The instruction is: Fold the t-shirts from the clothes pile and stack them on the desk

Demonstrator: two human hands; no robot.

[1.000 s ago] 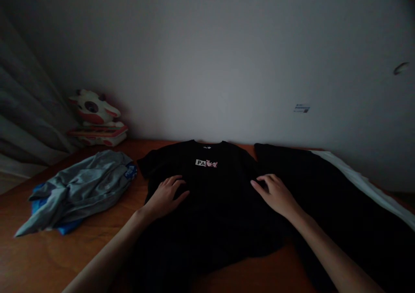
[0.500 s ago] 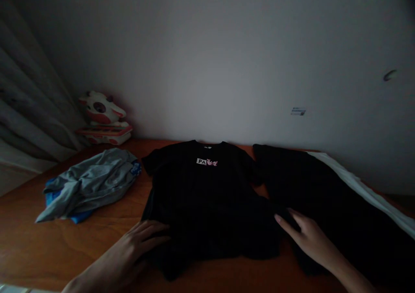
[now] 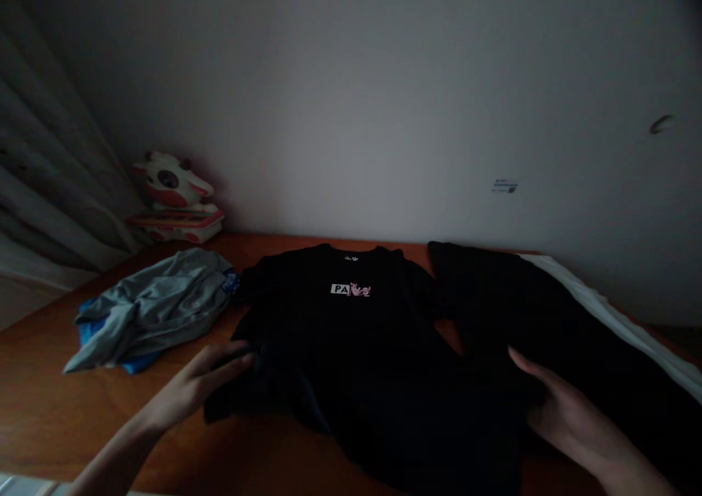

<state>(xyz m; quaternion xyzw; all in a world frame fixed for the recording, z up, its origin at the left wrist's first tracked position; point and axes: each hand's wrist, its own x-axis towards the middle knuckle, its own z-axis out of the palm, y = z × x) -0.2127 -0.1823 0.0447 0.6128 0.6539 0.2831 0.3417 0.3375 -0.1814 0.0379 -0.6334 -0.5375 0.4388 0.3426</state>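
A black T-shirt (image 3: 351, 350) with a small white and pink print on its chest lies front up, its neck toward the wall. My left hand (image 3: 205, 379) is closed on the shirt's lower left side, thumb and fingers pinching the cloth. On the other side, my right hand (image 3: 559, 408) grips the lower right edge, and its fingers are partly hidden by dark fabric. Between the hands the hem is lifted and wavy. To the right lies a larger black garment (image 3: 548, 320) with a white section, close beside my right hand.
A crumpled grey garment (image 3: 170, 298) with blue cloth under it lies at the left of the wooden surface (image 3: 44, 408). A cow-shaped toy (image 3: 175, 196) with a keyboard stands in the back left corner, beside a curtain (image 3: 49, 181). The wall (image 3: 351, 115) rises behind.
The shirt's lower part has been raised and spread wider. My left hand moved left and up, my right hand moved right, and the shirt's neck slid slightly toward me.
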